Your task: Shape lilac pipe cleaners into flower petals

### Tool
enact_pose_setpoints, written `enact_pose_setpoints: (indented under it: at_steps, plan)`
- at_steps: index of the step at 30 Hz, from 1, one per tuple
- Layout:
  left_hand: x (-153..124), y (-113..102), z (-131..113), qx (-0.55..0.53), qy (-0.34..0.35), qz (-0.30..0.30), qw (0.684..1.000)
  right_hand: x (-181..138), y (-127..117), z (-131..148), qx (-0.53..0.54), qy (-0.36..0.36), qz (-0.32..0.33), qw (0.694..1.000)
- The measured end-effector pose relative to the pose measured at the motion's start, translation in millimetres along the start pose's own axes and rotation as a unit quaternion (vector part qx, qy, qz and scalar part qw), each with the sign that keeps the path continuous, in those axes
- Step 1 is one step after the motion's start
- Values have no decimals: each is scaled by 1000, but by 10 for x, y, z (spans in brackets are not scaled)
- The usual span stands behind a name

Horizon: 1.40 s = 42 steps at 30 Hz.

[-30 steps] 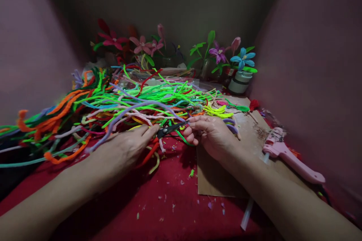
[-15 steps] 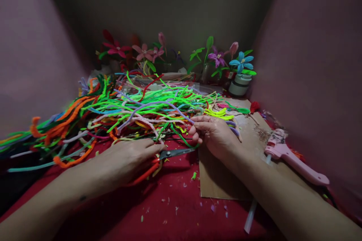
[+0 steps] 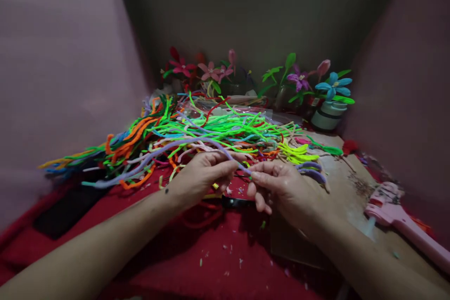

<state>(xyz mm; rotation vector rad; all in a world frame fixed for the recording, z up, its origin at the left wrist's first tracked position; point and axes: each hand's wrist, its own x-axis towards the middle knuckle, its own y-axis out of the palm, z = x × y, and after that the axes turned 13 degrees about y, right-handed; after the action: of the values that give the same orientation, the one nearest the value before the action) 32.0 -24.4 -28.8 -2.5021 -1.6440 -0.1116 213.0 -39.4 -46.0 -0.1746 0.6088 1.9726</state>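
Note:
A big heap of pipe cleaners [image 3: 211,129] in green, orange, lilac and other colours lies on the red cloth [image 3: 218,262]. My left hand [image 3: 204,176] pinches a long lilac pipe cleaner [image 3: 158,150] that runs off to the left. My right hand [image 3: 281,187] pinches the same lilac pipe cleaner at its right end, fingertips close to the left hand's. Black scissors [image 3: 235,202] lie on the cloth just under both hands, mostly hidden.
A pink glue gun [image 3: 404,220] lies at the right on a brown cardboard sheet [image 3: 351,173]. Finished pipe-cleaner flowers [image 3: 316,84] and a small white pot [image 3: 328,115] stand along the back wall. Yellow and purple bent pieces [image 3: 302,157] sit beyond my right hand.
My left hand let the scissors lie on the cloth and rose to pinch the lilac pipe cleaner. My right hand took its end. The view shifted left.

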Motion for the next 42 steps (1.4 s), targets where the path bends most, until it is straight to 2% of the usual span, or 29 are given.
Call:
enact_pose_setpoints:
  at_steps: [3,7,9,12,16,20,24,27,31,34,39,42]
  plan:
    - [53,15,46,-103,16,-66,992,-38,54,-17,-53,28,-9,998]
    - [138,-126,-2,-195,26,-164,967,-54,56,-30,-83,35,-10,996]
    - [168,-187,-39,-216,42,-189,957,-50,44,-36,-83,36,4,996]
    - [177,-179,-71,-217,33,-180,959,-42,35,-45,-72,31,46,996]
    - [159,-36,-80,-183,-1,-149,972,-47,47,-42,-54,24,92,994]
    - [145,91,-83,-110,28,-140,984,-79,54,12,2,-11,118,993]
    - [118,152,-93,-5,57,-139,989,-84,21,66,66,0,168,984]
    - [99,179,-93,24,65,-127,990,-56,3,59,69,10,140,988]
    - [83,213,-85,22,68,-100,992,-32,19,25,22,6,87,996]
    - [73,224,-64,18,65,-103,992,-19,25,0,14,33,71,997]
    - [99,171,-4,-120,5,-84,989,-7,34,-45,-1,75,38,996]
    - [154,104,-24,-180,13,-123,976,-33,69,-55,0,77,35,996]
